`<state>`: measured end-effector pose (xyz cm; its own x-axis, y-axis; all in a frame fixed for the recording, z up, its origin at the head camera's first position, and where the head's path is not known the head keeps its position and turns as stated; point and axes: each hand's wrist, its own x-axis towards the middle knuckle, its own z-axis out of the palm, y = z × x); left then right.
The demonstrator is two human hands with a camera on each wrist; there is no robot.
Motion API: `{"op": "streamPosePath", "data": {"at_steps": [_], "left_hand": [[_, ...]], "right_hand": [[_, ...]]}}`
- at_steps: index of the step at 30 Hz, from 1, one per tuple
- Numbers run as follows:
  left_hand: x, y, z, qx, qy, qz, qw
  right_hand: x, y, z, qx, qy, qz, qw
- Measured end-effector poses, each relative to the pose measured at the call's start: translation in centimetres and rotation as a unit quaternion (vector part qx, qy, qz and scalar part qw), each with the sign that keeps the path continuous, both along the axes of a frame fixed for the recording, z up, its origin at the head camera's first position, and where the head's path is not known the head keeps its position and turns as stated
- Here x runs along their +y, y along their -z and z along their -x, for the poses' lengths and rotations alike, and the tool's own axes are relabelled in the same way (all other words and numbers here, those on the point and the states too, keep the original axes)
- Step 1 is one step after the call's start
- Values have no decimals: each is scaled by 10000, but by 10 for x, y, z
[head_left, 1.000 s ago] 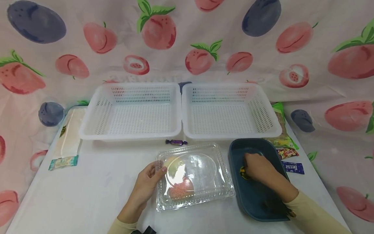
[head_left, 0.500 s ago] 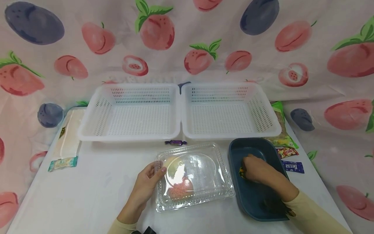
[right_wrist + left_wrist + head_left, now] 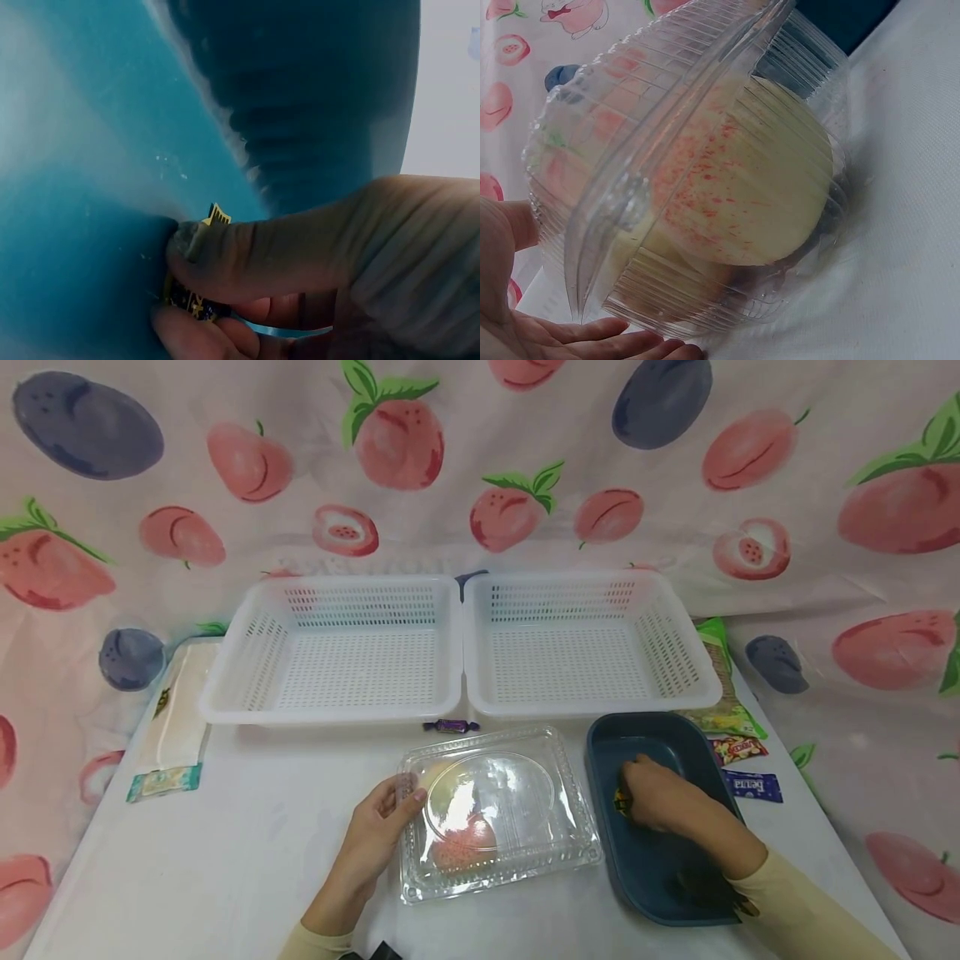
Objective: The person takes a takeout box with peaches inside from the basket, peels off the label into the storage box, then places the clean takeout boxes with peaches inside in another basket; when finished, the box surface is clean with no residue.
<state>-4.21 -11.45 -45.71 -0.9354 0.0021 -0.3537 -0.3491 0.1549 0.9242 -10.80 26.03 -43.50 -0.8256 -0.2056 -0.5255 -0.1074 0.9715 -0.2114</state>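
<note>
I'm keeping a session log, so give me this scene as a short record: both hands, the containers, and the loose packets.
Left hand: holds the left edge of the clear container
Right hand: in the blue tray, pinching a black-and-yellow wrapper
Clear container: holds a red-flecked round item and a yellowish one
Back row: left basket and right basket, white, side by side
Packets at right: green bag, red packet, blue packet
Packets at left: teal packet, pale package
Between baskets and clear container: purple twist-wrapped candy
</note>
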Motion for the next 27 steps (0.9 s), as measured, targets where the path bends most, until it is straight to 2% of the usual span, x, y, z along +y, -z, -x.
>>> {"op": "streamPosePath", "data": {"at_steps": [7, 18, 21, 27], "left_hand": [[0, 0, 0, -30, 17, -47, 10000], [0, -1, 1, -47, 8, -20, 10000], [0, -1, 1, -43, 8, -13, 10000], [0, 0, 0, -52, -10, 6, 10000]], "right_hand": [[1, 0, 1, -87, 140, 94, 9998], [4, 1, 3, 62, 181, 402, 9990], [2, 3, 0, 211, 80, 490, 9985], [-2, 6, -7, 669, -374, 867, 9933]]}}
